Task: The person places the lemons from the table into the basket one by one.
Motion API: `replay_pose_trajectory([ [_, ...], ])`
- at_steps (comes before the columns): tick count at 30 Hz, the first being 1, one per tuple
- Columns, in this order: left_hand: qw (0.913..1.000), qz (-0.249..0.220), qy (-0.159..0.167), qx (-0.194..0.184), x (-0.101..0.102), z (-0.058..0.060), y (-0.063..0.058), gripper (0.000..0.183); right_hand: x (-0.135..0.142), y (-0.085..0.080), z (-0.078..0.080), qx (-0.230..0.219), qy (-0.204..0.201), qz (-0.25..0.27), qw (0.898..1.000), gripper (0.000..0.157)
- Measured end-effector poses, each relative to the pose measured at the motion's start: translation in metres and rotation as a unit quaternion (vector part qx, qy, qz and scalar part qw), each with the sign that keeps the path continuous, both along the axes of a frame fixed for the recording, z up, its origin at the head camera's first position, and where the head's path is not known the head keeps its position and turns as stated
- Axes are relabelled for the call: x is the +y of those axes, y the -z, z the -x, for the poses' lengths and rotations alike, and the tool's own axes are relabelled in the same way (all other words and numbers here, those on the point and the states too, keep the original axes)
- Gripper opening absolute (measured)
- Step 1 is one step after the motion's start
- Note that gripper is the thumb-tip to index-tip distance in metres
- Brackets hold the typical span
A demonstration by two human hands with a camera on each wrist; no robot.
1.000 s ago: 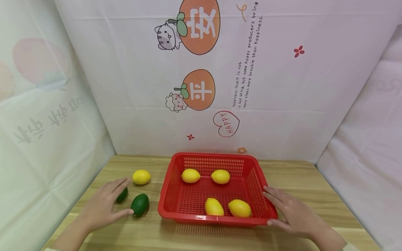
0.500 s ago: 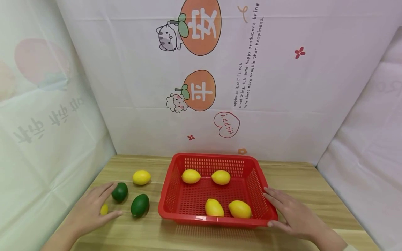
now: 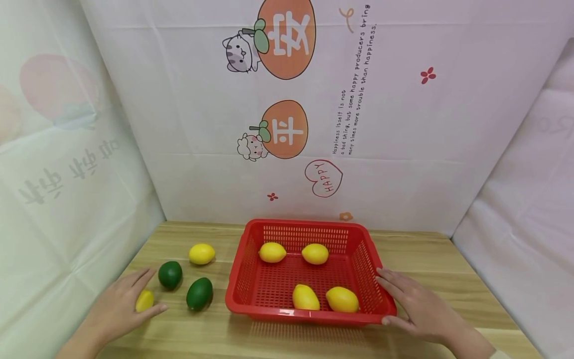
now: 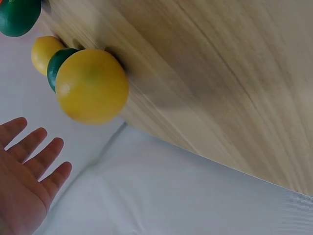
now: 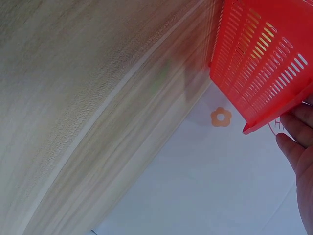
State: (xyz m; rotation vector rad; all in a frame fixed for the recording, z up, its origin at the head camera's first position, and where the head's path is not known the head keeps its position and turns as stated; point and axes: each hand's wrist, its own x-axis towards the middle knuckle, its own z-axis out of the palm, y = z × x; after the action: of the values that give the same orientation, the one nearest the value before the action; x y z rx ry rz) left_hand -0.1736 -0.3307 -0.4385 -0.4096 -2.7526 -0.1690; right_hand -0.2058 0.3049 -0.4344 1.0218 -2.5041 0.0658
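My left hand (image 3: 114,310) hovers over a yellow lemon (image 3: 145,301) at the table's left side, with fingers spread and the thumb apart. In the left wrist view the same lemon (image 4: 93,87) stands apart from the hand's fingers. Just beyond that hand are two dark green egg-shaped fruits, one farther back (image 3: 170,274) and one nearer (image 3: 200,293). Another lemon (image 3: 202,254) lies behind them. My right hand (image 3: 419,306) rests against the right rim of a red plastic basket (image 3: 309,313), fingers fairly straight and thumb at the near corner. In the right wrist view its fingertips (image 5: 288,142) touch the rim's edge.
Inside the basket lie several lemons, two at the back, such as one at the left (image 3: 272,252), and two at the front, such as one at the right (image 3: 343,299). White printed cloth (image 3: 385,174) walls the wooden table (image 3: 412,249) behind and at both sides.
My left hand has moved left and toward me, away from the green fruits to the near lemon, uncovering the farther green fruit. My right hand stays at the basket's rim.
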Motion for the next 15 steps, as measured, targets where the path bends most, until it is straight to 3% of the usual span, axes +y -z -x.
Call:
replay_pose_trajectory([
  [15,0.9969,-0.004,-0.038,-0.068,-0.013,-0.001,0.013,0.088,0.001,0.001,0.0,0.005,-0.009,-0.003,1.0,0.076],
])
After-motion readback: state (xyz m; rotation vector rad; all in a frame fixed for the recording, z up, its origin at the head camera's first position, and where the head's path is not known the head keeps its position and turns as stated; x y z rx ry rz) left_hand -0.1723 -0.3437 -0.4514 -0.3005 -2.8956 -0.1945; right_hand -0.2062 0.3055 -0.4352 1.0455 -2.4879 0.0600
